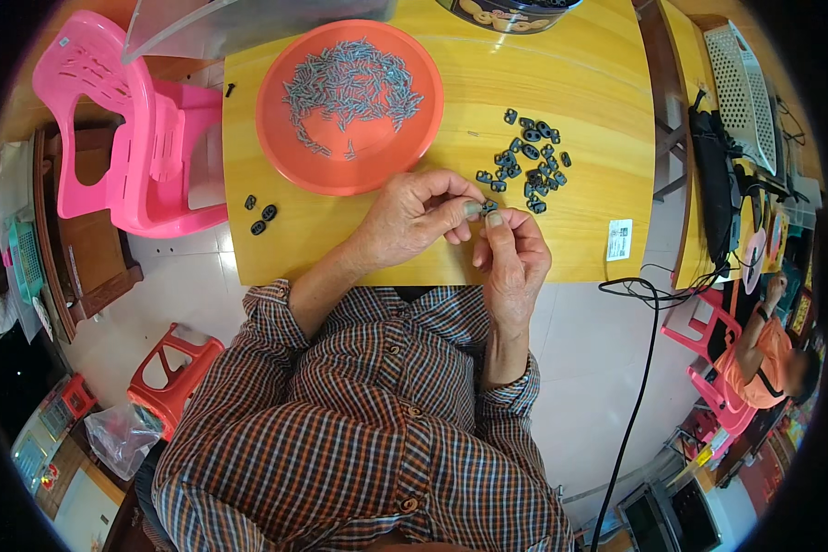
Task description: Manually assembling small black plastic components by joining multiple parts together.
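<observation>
My left hand (pixel 419 219) and my right hand (pixel 513 258) meet over the table's near edge. Between their thumbs and fingertips they pinch one small black plastic piece (pixel 489 207), partly covered by the fingers. Just beyond lies a loose group of similar black two-holed pieces (pixel 532 156). An orange-red round tray (pixel 276 138) stands beyond my left hand and bears a spread of small grey screw-like pins (pixel 354 83). A few more black pieces (pixel 263 219) lie apart at the table's left side.
The yellow table (pixel 580 83) carries a round tin (pixel 511 17) at its far edge and a white label (pixel 619 239) at right. A clear plastic box (pixel 212 28) is at far left, by a pink chair (pixel 138 138). A black cable (pixel 651 340) hangs at right. Another person (pixel 759 363) sits farther right.
</observation>
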Demonstrator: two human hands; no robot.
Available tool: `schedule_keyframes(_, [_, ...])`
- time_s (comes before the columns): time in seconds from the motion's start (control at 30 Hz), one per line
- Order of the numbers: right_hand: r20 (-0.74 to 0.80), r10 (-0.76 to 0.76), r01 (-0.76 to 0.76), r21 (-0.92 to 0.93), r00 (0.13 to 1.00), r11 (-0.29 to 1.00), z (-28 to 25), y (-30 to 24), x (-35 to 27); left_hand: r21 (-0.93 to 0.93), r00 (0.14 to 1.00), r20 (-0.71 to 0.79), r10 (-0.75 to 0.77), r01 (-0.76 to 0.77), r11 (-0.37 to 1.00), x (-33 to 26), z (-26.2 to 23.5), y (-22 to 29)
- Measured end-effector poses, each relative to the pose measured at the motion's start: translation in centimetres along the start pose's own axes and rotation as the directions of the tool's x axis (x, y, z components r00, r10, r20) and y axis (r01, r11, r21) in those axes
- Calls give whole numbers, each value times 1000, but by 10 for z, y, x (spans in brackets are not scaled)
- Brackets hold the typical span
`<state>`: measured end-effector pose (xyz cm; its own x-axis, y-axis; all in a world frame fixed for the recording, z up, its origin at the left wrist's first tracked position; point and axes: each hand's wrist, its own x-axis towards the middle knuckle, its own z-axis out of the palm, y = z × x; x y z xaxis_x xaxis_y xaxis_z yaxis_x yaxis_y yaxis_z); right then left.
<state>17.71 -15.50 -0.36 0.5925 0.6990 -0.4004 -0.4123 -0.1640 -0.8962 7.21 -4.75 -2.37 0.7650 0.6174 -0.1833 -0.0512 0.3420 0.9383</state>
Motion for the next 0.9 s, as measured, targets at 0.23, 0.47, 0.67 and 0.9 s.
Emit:
schedule_keyframes(0.23, [-3,8,-8,6,1000,1000,0,0,0,33,1000,-5,3,-3,999,0,1,1])
schedule_keyframes(0.47, [-28,-58,56,-86,998,995,4,0,-2,84,1000,-22,14,-12,996,-1,0,2])
schedule_keyframes(0.67, [-35,-97,92,-128,995,988,6,1,-2,110,1000,-23,19,-16,994,-2,-2,-2])
schedule_keyframes(0.9, [-40,-168,158,-176,985,972,7,3,-5,203,996,-16,89,-84,976,-2,-1,0])
